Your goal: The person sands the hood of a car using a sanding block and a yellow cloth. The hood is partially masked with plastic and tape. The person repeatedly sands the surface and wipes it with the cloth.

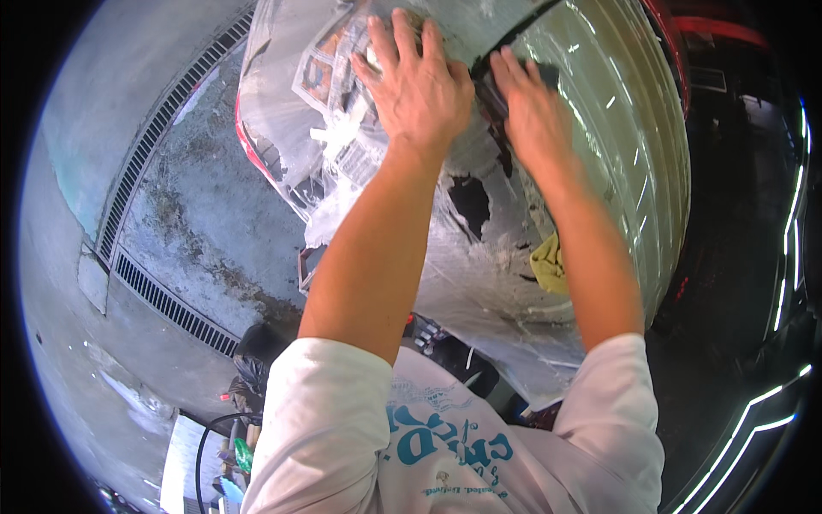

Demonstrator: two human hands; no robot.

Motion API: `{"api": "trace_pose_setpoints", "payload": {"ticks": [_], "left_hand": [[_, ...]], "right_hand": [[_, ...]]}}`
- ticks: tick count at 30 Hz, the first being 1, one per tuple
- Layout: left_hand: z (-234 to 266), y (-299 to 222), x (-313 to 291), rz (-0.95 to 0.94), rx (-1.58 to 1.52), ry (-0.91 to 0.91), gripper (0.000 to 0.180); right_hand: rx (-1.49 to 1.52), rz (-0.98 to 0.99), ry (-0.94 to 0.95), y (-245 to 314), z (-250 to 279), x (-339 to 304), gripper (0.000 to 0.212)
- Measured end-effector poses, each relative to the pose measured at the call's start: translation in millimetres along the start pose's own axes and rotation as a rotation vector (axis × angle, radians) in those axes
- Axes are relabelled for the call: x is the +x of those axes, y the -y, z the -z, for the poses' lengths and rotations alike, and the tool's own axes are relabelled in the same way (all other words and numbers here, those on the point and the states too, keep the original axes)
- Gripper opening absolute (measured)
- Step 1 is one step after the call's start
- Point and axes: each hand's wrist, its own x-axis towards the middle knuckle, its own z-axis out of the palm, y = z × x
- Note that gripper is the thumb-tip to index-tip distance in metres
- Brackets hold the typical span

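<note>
While I look down from the head camera, the far left shows a grey concrete floor [197,214] with a long drain grate [163,120] running across it and a second grate [171,300] lower down. Near the bottom left lie a black cable [203,445] and some small clutter that I cannot make out.

Moving right, a car body wrapped in clear plastic sheeting [479,283] fills the middle, with newspaper masking [330,68] taped under the film and a red panel edge [250,146] showing at its left border. My left hand [419,81] lies flat and wide open on the sheeting, fingers spread, pressing it down over the newspaper. Just beside it, my right hand [531,107] is curled around a dark pad or block [497,90], pressed to the surface next to a black strip [514,34] that runs up the glass; what exactly the block is, I cannot tell. Below the hands the film has a torn hole [469,204], and a yellow cloth [548,264] sits tucked by my right forearm. Further right, the curved window glass [625,128] reflects ceiling lights.

I judge the step in hand to be working the masked edge by the strip, one hand bracing and the other rubbing. The next move likely calls for firm, even pressure along the strip without dragging the torn film wider.
</note>
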Motion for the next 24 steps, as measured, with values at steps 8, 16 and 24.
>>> {"api": "trace_pose_setpoints", "payload": {"ticks": [8, 16, 24], "left_hand": [[-3.1, -0.5, -4.7, -0.019, -0.008, -0.019, 0.061], [2.3, 7.0, 5.4, -0.019, 0.152, -0.012, 0.061], [-6.3, -7.6, -4.8, -0.051, 0.117, -0.056, 0.055]], "right_hand": [[0.015, -0.049, 0.039, -5.4, -3.3, -1.5, 0.084], [0.245, -0.019, -0.045, -1.8, -7.5, -10.1, 0.059], [0.474, -0.269, -0.231, -32.9, -30.5, -43.5, 0.052]]}}
